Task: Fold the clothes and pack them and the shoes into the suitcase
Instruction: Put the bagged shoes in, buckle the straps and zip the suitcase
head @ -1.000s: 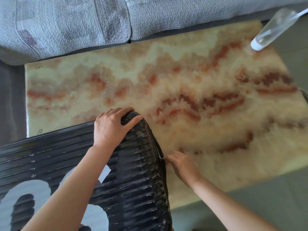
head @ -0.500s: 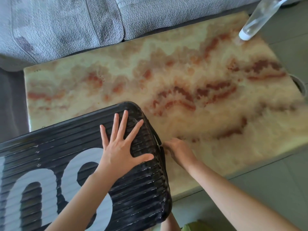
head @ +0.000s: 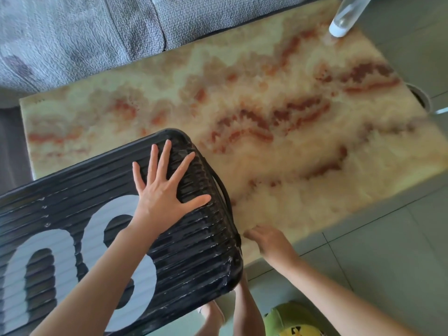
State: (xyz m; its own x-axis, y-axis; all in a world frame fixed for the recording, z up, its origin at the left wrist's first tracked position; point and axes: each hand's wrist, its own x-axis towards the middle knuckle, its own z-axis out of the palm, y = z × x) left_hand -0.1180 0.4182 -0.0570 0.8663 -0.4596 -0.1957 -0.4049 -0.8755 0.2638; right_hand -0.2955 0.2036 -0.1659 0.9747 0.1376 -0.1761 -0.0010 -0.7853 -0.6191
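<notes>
Item, suitcase: black ribbed hard shell with large white numerals, lying flat and closed on the near-left part of the table, its near corner overhanging the table edge.
Carry handle: sitting on the side that is facing right.
Left hand: lying flat on the lid with fingers straight and spread, pressing down and gripping nothing.
Right hand: reaching to the side seam just below the handle, fingertips touching or nearly touching the shell. Motion blur is hiding whether they are pinching a zip pull, so the grip cannot be told.
Clothes and shoes: none showing on the table or sofa; they are probably lying inside already.
Progress: folding and packing are looking finished. The closing of the case is looking like the step in hand, with the left palm holding the lid down for it.
Remaining: running the fastening round the seam, if it is not yet shut.
Other stock: clear bottle standing at the far-right table corner; green and yellow object lying low by the tiled floor, kind unclear.
</notes>
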